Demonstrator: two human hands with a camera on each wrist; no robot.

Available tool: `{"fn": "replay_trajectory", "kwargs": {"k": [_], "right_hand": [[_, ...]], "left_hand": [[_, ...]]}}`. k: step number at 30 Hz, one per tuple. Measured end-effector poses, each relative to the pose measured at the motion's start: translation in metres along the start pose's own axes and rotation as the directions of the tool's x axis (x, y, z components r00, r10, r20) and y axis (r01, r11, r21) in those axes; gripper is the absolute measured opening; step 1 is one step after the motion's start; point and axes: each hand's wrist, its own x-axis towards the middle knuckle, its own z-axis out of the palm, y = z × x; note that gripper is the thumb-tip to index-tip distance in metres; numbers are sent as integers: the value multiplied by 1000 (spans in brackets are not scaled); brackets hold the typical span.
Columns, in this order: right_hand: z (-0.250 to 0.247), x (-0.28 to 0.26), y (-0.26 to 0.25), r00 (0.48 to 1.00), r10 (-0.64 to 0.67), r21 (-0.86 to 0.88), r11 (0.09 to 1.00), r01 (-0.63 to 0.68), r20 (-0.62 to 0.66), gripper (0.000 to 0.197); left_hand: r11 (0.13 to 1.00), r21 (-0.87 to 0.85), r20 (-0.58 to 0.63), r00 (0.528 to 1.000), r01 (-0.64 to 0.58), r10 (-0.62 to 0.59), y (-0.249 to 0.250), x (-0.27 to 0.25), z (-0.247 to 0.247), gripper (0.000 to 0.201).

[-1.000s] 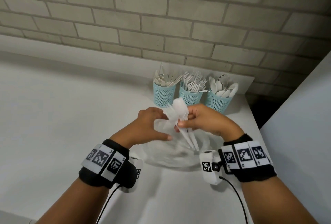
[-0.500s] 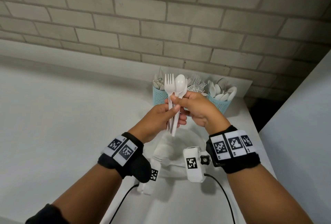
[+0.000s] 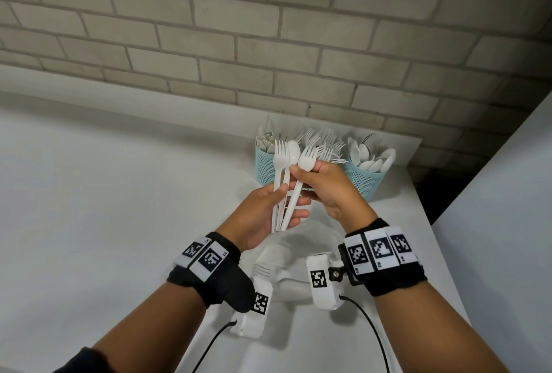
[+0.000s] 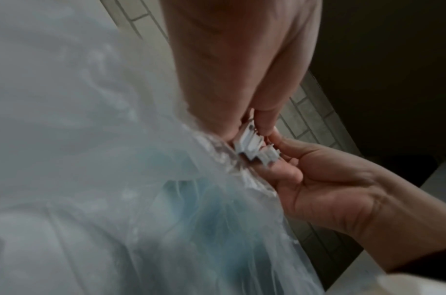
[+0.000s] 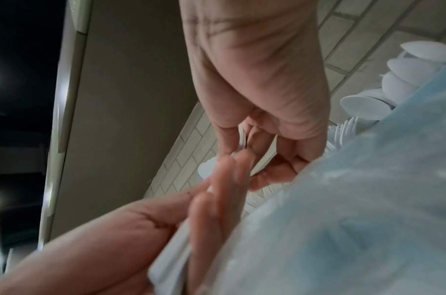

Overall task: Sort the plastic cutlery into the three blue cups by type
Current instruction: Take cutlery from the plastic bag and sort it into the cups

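Observation:
Held upright in front of the cups are a white fork (image 3: 279, 160), a spoon (image 3: 293, 151) and a second fork (image 3: 307, 157). My left hand (image 3: 283, 199) grips their handles low down. My right hand (image 3: 300, 170) pinches the neck of the second fork, which leans right of the other two. Three blue mesh cups stand by the wall: the left cup (image 3: 264, 168) holds white cutlery, the middle cup's forks (image 3: 324, 141) show above my right hand, and the right cup (image 3: 366, 183) holds spoons. The left wrist view shows the handle ends (image 4: 254, 148) between both hands.
A crumpled clear plastic bag (image 3: 286, 256) lies on the white table (image 3: 104, 208) under my wrists, with a fork (image 3: 263, 269) inside. A brick wall (image 3: 268, 44) runs behind the cups. A white panel (image 3: 507, 193) stands to the right past the table's edge.
Both hands lifted the cutlery out of the bag and up in front of the cups. The right hand has now drawn one fork to the right, away from the other fork and the spoon.

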Motion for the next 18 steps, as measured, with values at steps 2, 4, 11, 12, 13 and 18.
{"fn": "replay_trajectory", "kwargs": {"k": [2, 4, 11, 12, 13, 18], "right_hand": [[1, 1, 1, 999, -18, -39, 999, 16, -30, 13], [-1, 3, 1, 998, -32, -94, 995, 27, -51, 18], [-17, 16, 0, 978, -41, 115, 991, 66, -204, 36], [-21, 18, 0, 976, -41, 116, 991, 67, -213, 47], [-24, 21, 0, 976, -38, 102, 993, 61, -217, 55], [-50, 38, -23, 922, -184, 70, 973, 220, -340, 48]], "left_hand": [[1000, -7, -42, 999, 0, 0, -1, 2, 1, 23], [1000, -10, -94, 996, 1, -2, -3, 5, 2, 21], [996, 87, -182, 983, -12, 28, -8, 12, 2, 21], [995, 97, -188, 982, -11, 29, -8, 13, 3, 21], [994, 105, -191, 981, -9, 29, -9, 14, 3, 21], [986, 164, -238, 971, 12, 28, -7, 19, 5, 24]]}}
